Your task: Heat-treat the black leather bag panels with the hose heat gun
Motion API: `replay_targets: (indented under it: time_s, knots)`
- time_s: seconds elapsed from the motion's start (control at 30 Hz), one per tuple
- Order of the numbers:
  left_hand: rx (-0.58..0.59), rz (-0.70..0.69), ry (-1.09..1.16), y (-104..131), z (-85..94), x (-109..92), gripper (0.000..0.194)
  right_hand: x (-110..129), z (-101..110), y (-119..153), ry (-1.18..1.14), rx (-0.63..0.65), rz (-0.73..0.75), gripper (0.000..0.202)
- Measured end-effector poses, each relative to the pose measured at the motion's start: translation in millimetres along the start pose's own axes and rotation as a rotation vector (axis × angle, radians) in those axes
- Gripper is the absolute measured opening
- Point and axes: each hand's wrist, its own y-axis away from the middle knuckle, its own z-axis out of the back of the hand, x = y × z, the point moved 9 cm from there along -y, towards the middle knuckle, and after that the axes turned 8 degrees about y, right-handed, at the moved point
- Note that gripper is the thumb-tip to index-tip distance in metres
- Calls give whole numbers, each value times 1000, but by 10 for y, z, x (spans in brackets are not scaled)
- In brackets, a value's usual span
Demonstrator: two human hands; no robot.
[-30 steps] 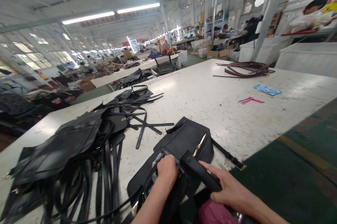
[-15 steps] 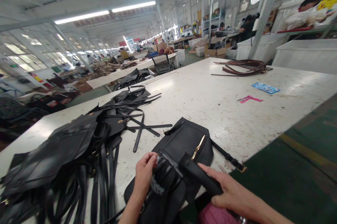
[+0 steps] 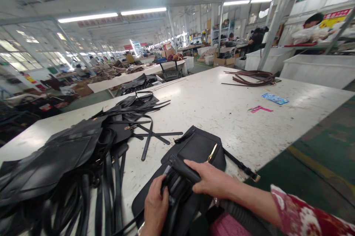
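A black leather bag with a gold zipper lies at the near edge of the white table, its open part full of dark folded straps or lining. My left hand is closed on the edge of that opening, beside a bit of clear plastic. A thick black flap or strap of the bag is pinched between the thumb and fingers of my right hand. A thin strap with a gold buckle extends from the bag's right side.
Black bags and straps are heaped along the left of the white table. Farther back right lie brown straps, a blue card and a pink item. People sit at work in the background.
My right hand has moved left and inward, bringing the black flap down over the bag's opening. My left hand has moved slightly down and now grips the opening's edge. The view has shifted slightly.
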Motion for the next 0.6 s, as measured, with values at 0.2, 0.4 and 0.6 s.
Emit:
replay_targets:
  time_s: [0.2,0.4,0.6]
  knots:
    - [3,14,-29,5,24,44,32,-59,73,263,4,-20,-6,73]
    - [-108,-191,-323,93,-120,-312,38,-59,-75,265,-133,-35,-1,71]
    - [2,-425,-294,233,-844,-953,63,-402,172,379,-328,-368,-74,76]
